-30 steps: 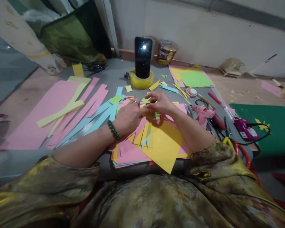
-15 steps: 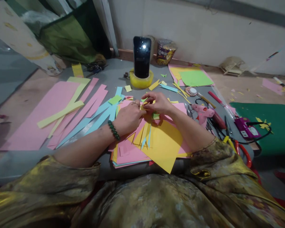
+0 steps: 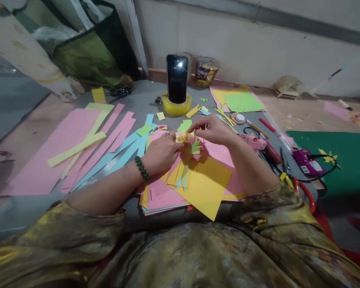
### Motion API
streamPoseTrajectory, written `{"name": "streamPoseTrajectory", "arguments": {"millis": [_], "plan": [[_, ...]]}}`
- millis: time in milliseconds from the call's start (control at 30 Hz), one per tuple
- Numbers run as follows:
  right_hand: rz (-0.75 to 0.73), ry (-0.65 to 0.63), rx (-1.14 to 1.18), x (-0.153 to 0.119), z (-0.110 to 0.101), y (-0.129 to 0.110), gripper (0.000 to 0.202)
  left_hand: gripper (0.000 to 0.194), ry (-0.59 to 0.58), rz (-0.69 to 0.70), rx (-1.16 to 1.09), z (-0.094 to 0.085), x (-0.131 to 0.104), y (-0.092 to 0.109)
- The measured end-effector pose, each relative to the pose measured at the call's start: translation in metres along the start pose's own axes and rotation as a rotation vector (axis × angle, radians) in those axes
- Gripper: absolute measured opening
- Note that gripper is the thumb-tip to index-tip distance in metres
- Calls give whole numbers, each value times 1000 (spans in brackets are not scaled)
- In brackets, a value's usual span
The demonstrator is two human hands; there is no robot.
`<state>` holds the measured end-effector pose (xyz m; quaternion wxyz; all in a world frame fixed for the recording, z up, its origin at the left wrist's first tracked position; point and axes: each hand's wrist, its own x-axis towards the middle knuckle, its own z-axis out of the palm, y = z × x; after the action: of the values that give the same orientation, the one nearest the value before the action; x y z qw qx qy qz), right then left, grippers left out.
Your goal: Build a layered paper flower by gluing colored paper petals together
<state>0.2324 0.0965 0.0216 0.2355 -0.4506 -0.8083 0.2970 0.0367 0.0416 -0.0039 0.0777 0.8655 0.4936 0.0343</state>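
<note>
Now, right hand [image 3: 214, 129] shifted, yellow curls [image 3: 183, 137] exposed

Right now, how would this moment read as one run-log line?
left hand: fingers on curled yellow paper | right hand: close beside it, contact unclear | below: pink sheets | beyond: phone upright on yellow base

I'm at what looks like a craft workspace, though the dim view can't settle whether it's a home or a workshop: coloured paper [image 3: 50, 148], cut strips [image 3: 97, 152], a pink glue gun [image 3: 253, 141] and red-handled scissors [image 3: 306, 195] crowd my grey tabletop [image 3: 144, 90].
</note>
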Motion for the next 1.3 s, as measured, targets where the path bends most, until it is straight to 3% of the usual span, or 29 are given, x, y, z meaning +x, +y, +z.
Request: {"name": "streamPoseTrajectory", "arguments": {"millis": [67,233,400,633,733,833,900,1067,1300], "plan": [[11,-49,-47,-2,-1,-1,25,36,3,-3,-6,-1,0,-1],[131,40,-149,0,5,3,18,36,49,-3,-2,1,1,-2],[281,-126,-173,1,10,6,42,35,53,-6,-3,4,4,-2],[285,-122,-156,4,19,9,44,25,70,-42,-29,6,6,-3],[227,-77,-134,4,18,11,37,16,169,-79,-107,6,4,-5],[138,-8,-242,-1,12,3,29,26,362,-129,-316,10,5,-14],[73,-31,-365,-7,8,-9,28,39,449,-165,-468,16,9,-22],[-16,-244,-637,-17,15,-31,34,86,272,-208,-740,27,21,-36],[-55,-385,-781,-13,27,-32,38,105,243,-283,-709,30,22,-35]]}}
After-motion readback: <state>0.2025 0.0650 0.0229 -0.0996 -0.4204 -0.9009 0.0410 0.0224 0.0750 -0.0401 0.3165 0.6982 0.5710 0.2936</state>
